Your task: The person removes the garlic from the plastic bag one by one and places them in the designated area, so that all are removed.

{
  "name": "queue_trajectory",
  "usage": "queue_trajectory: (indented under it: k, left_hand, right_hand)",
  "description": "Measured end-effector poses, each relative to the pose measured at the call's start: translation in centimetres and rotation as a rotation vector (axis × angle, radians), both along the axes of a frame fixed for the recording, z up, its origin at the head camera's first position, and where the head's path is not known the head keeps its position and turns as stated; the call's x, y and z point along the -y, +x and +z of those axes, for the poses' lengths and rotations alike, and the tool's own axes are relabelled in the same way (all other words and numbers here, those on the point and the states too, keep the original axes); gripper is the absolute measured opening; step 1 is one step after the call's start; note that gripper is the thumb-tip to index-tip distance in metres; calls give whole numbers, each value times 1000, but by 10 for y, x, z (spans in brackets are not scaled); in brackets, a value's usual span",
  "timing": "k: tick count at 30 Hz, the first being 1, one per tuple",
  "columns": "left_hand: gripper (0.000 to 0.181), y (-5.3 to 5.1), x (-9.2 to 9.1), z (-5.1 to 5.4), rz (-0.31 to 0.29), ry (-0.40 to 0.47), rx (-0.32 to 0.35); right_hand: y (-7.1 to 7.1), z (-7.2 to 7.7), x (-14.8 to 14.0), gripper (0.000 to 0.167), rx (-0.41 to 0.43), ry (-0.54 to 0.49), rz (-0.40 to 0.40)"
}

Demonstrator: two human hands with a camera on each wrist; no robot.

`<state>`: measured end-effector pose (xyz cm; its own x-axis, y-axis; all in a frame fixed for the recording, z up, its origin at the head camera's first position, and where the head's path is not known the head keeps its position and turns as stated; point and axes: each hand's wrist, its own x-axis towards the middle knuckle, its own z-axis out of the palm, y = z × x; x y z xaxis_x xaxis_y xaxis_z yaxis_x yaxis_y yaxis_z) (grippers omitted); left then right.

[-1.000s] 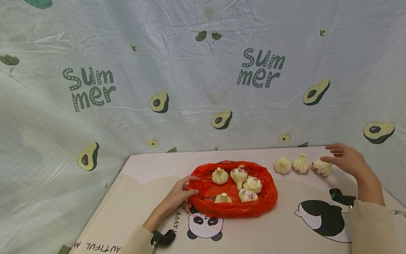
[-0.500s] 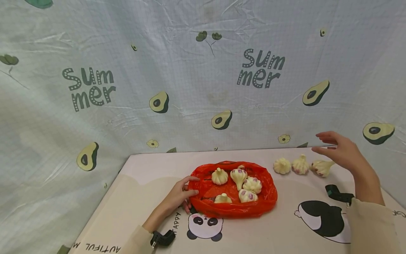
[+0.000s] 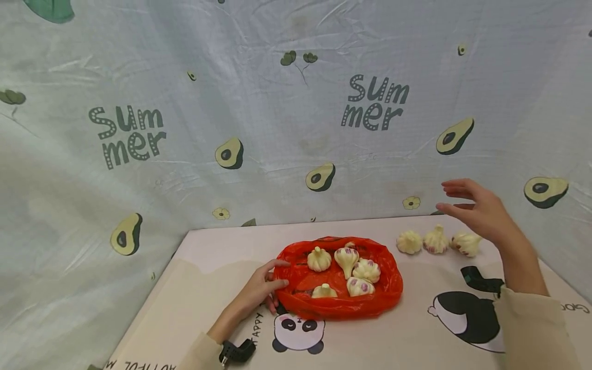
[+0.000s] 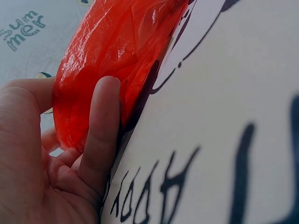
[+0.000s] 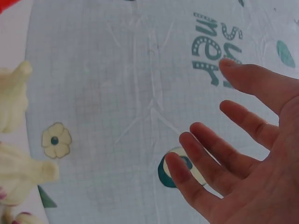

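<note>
Lying in the middle of the scene, an open, crinkled red plastic bag spreads its rim into an oval whose long axis runs left to right. Inside are at least five off-white, purple-streaked garlic bulbs, mostly gathered toward the right; the near rim partly hides one.

The bare left hand is at the bag's left end, its fingers grasping the bag's side, with the thin plastic between them in the left wrist view. Just beyond the bag's far right end, three pale, round garlic bulbs sit in a left-to-right row, the rightmost with its stem pointing right.

The bare right hand is nearer this row, hovering above its right end. Its fingers are loosely curved, apart and holding nothing, and they point left; the row lies below them, the bag farther left and nearer.

All of it rests on a pale tabletop printed with a black-and-white panda. At the far side hangs a whitish, wrinkled avocado-patterned cloth.
</note>
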<state>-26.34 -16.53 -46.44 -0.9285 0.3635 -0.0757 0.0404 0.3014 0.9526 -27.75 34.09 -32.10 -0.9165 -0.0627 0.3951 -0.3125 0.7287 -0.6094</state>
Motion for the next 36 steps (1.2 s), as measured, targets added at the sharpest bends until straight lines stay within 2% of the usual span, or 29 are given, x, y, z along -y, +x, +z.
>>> queue_trajectory:
  k: [9, 24, 36]
  left_hand:
    - [51, 1, 0, -1, 3, 1, -8]
    - [51, 1, 1, 0, 12, 2, 0]
    - [51, 0, 0, -2, 2, 3, -2]
  right_hand:
    - [2, 0, 23, 56, -64, -68, 49]
    - [-5, -8, 79, 56, 22, -40, 203]
    - [-6, -20, 123, 49, 56, -81, 367]
